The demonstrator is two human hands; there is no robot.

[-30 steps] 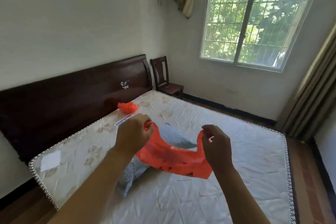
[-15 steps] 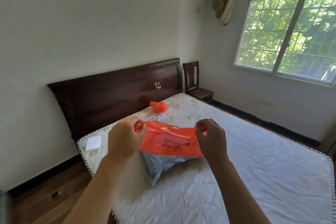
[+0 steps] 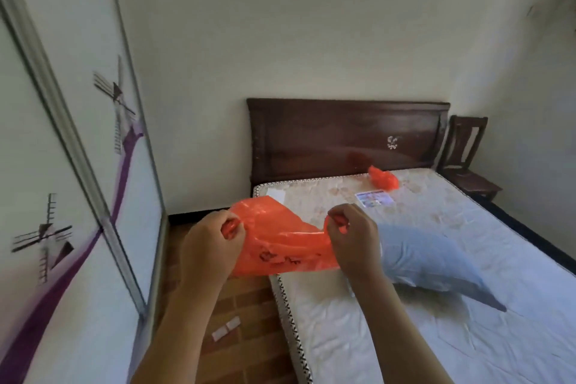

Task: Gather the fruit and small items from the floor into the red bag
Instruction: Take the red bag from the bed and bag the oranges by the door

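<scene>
red bag (image 3: 280,243) print unreadable, bag handles hidden in fists, wardrobe (image 3: 62,196) motion-blurred, cropped left

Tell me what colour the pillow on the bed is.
Pale blue. The pillow lies on the mattress, seen best in the head view.

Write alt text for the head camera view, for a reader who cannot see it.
Two bare hands, left hand and right hand, pinch the handles of a red bag and hold it up over the corner of a bed. A blue pillow and a second crumpled red bag lie on the mattress.
</scene>
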